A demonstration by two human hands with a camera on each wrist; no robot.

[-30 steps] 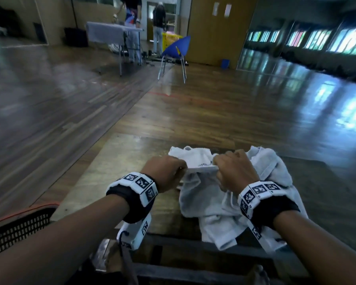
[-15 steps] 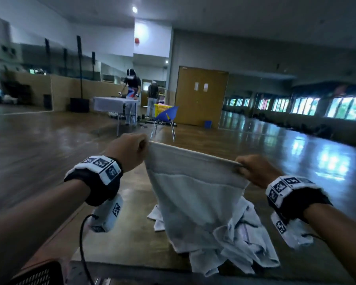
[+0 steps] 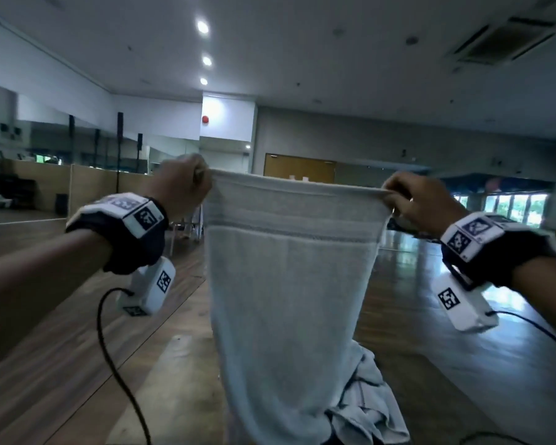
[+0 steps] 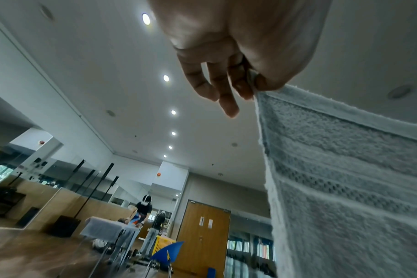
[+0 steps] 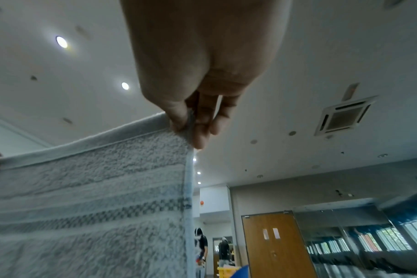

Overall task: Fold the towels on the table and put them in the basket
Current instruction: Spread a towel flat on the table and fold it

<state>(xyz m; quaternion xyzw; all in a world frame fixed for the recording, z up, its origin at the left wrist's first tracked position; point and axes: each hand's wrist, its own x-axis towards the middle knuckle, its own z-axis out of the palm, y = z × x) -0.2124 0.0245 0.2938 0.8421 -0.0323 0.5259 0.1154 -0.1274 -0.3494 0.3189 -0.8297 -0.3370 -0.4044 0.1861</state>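
Terry towel (image 3: 289, 284) is hanging lengthwise btwn both hands, long axis vertical, bottom trailing over the towel pile (image 3: 366, 399) on the table (image 3: 180, 380). L hand (image 3: 177, 184) and R hand (image 3: 421, 200) are each pinching a top corner, level w/ each other.

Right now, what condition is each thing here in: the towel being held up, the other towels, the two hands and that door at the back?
Held towel: unfolded, hanging straight down, stretched by its top corners.
Left hand: pinches the towel's top left corner.
Right hand: pinches the top right corner.
Towel pile: crumpled, unfolded, on the table.
Double door: closed.
Ceiling lights: on.
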